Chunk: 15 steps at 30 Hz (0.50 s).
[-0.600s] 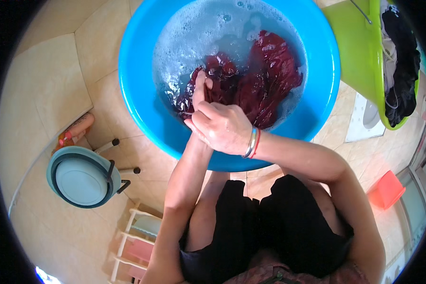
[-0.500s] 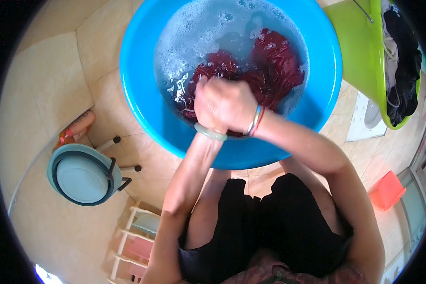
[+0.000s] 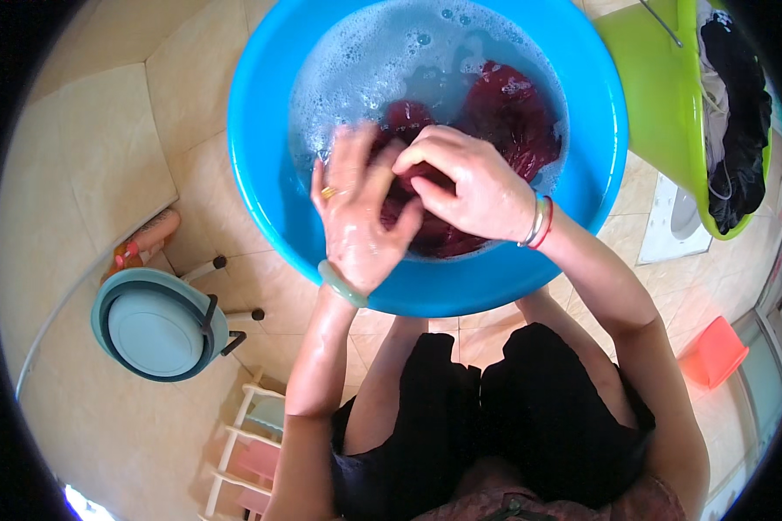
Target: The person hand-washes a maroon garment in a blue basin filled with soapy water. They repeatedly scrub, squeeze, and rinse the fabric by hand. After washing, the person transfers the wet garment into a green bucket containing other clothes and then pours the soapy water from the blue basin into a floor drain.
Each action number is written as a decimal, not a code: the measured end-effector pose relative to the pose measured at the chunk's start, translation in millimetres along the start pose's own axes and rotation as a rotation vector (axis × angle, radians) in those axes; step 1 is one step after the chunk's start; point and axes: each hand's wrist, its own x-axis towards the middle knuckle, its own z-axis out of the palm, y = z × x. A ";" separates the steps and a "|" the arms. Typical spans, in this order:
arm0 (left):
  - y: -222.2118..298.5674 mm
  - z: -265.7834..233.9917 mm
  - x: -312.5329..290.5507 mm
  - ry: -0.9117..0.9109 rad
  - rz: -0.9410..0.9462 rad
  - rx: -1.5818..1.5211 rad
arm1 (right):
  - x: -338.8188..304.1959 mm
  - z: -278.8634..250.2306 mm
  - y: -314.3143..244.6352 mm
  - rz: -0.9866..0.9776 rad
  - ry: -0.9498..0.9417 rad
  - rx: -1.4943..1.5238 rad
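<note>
A large blue basin (image 3: 426, 286) holds cloudy, sudsy water (image 3: 356, 65). Soaked dark red cloth (image 3: 513, 113) lies partly under the surface, bunched toward the near side. My left hand (image 3: 356, 208), with a pale green bangle and a ring, is over the cloth at the near left, its blurred fingers spread. Just right of it, my right hand (image 3: 478, 178) has its fingers curled, with dark red cloth showing between thumb and forefinger. Part of that cloth is hidden beneath both hands.
A green tub (image 3: 656, 95) with dark and pale clothes stands at the right, near a white floor fixture (image 3: 673, 217). A folding grey-blue basin (image 3: 156, 334) is at the left. A wooden rack (image 3: 243, 443) and an orange-red container (image 3: 712, 352) sit lower down.
My hands were clasped together over the cloth and have come apart. The left has opened and shifted left; the right has moved slightly right.
</note>
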 end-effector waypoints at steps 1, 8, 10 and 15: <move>-4.4 2.2 3.6 -0.042 0.024 -0.085 | -0.9 0.8 -3.7 -0.014 -0.021 -0.061; -12.8 -22.9 7.1 0.096 -0.386 -0.983 | -20.8 1.0 56.6 0.164 -0.170 -0.318; -18.7 -25.6 4.1 0.157 -0.374 -0.982 | -27.9 -3.1 61.4 0.190 -0.129 -0.409; -40.3 -11.6 -8.4 0.378 -0.448 -1.320 | -17.0 -26.7 67.3 0.329 0.182 0.250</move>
